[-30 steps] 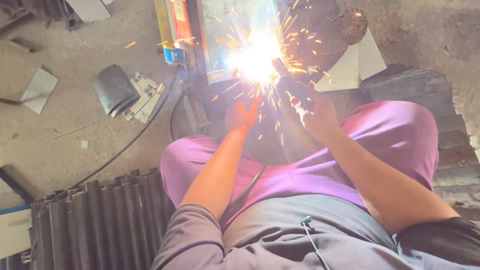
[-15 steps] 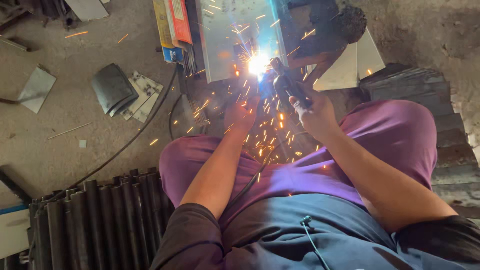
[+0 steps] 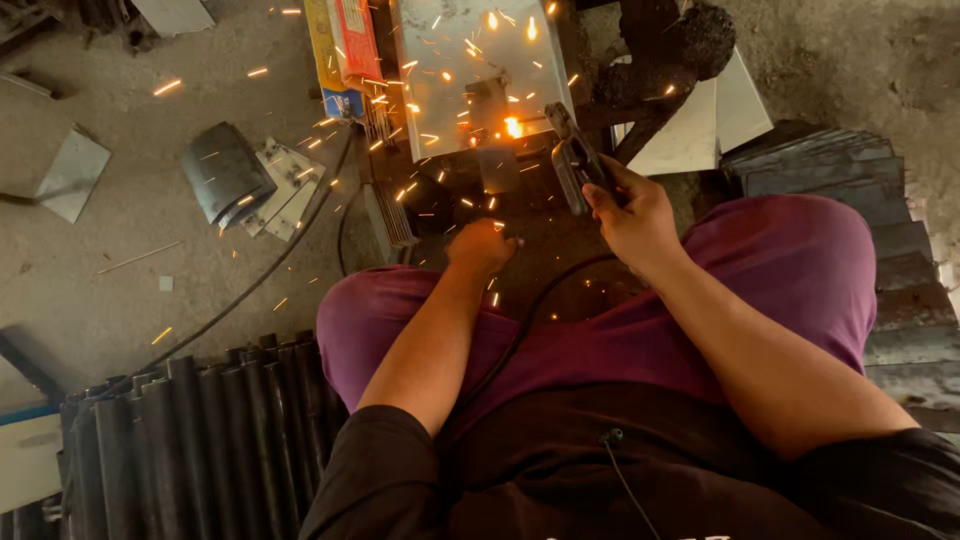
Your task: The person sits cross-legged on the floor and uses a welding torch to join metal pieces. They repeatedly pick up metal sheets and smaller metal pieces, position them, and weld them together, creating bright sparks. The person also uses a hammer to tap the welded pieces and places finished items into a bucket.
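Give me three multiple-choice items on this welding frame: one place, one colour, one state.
1. Where do the dark pipes lie?
A. at lower left, beside the left thigh
B. on the metal plate
C. at upper right

2. What colour are the trousers?
A. white
B. purple
C. yellow

3. What is the right hand doing?
A. lying open on the floor
B. resting on the pipes
C. gripping the electrode holder

Answers:
1. A, the pipes fill the lower left corner next to the left thigh.
2. B, both thighs show purple cloth.
3. C, its fingers wrap the holder's handle, whose tip points at the glowing spot by the metal plate, while the left hand is a closed fist lower down.
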